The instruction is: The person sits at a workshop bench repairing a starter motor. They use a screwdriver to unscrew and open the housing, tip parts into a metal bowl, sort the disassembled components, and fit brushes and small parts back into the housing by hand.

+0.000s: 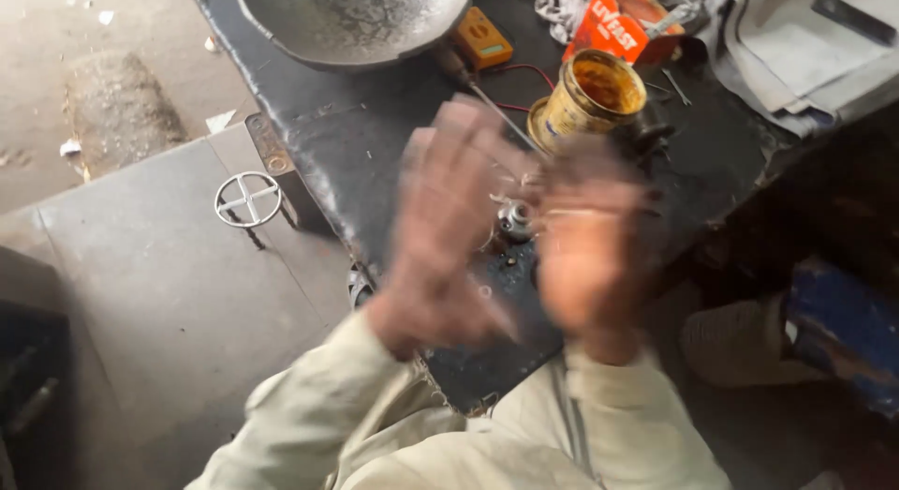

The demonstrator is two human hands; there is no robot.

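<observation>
At the far edge of the dark workbench we see a wide grey metal bowl, with a small yellow meter just beside it. An open tin of what looks like amber grease stands near an orange packet. A round metal ring with a cross lies on the grey slab.

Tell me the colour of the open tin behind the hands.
Yellow tin with orange-brown paste inside, clearest in the head view.
</observation>
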